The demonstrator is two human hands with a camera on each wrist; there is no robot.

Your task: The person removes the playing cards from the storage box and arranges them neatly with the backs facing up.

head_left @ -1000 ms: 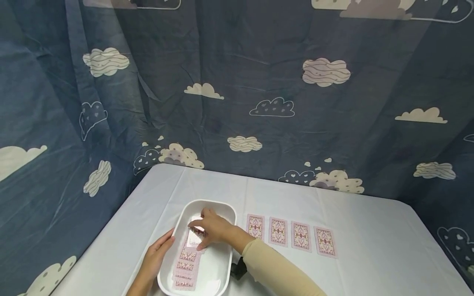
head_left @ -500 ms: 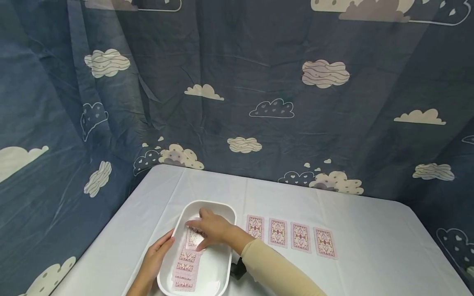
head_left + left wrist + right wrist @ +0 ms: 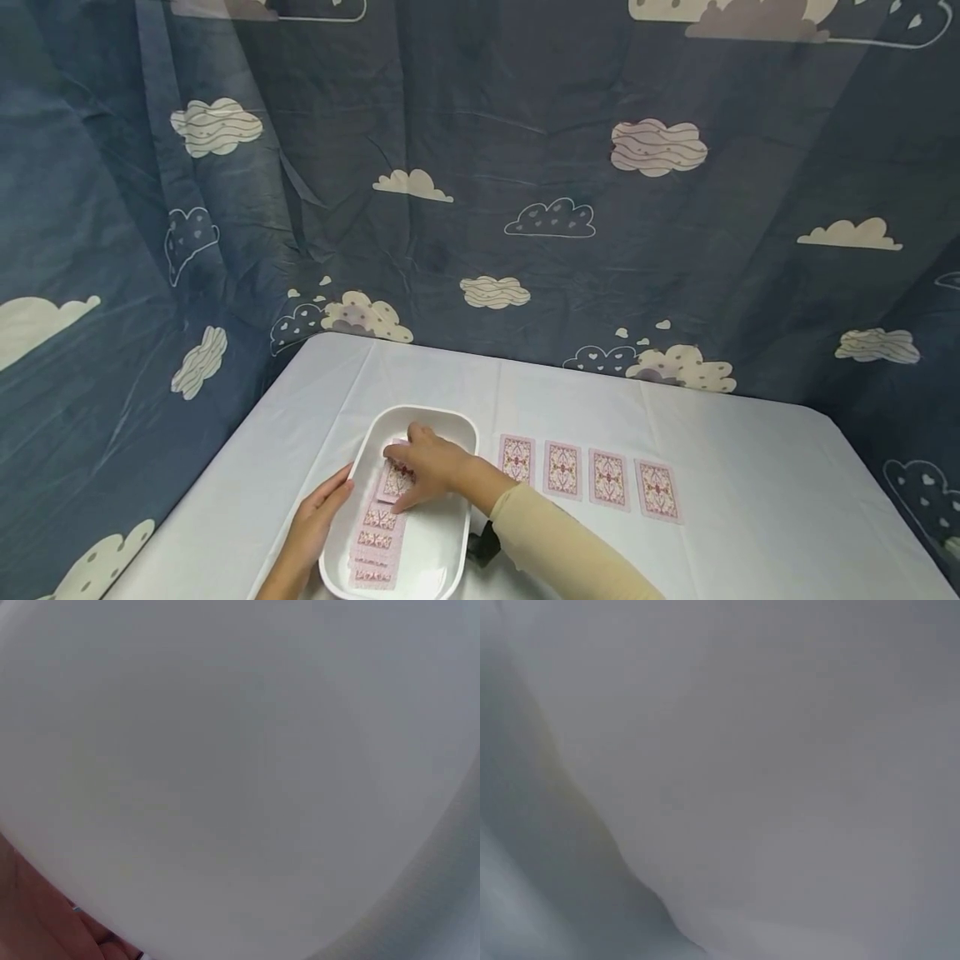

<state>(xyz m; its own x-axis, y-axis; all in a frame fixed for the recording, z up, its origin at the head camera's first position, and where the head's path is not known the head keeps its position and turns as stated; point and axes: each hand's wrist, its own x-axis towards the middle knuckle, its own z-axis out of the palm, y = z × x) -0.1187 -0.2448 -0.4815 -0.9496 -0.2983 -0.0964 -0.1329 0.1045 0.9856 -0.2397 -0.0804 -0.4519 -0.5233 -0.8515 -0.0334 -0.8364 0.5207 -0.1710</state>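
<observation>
A white rectangular tray (image 3: 437, 557) with rounded corners stands on the table. My left hand (image 3: 313, 518) holds its left side; in the left wrist view, part of that hand (image 3: 45, 919) shows beneath the pale tray wall (image 3: 225, 772). Over the far end of the tray reaches my right hand (image 3: 431, 467), with fingers at the top and thumb at the lower edge of a red-patterned playing card (image 3: 395, 482). Below that card, several overlapping face-down cards (image 3: 375, 542) form a column along the tray's left. The right wrist view holds only blurred pale surfaces.
Several face-down playing cards (image 3: 608, 479) lie in a row to the right of the tray, the leftmost partly behind my right forearm. A black object (image 3: 483, 543) sits under that sleeve. A dark cloud-print curtain (image 3: 480, 208) rises behind the white-covered table (image 3: 750, 517).
The bright glare on the card under my right hand is gone and its pattern shows. That card now lies at a slightly different angle, and my right thumb has shifted a little left and down.
</observation>
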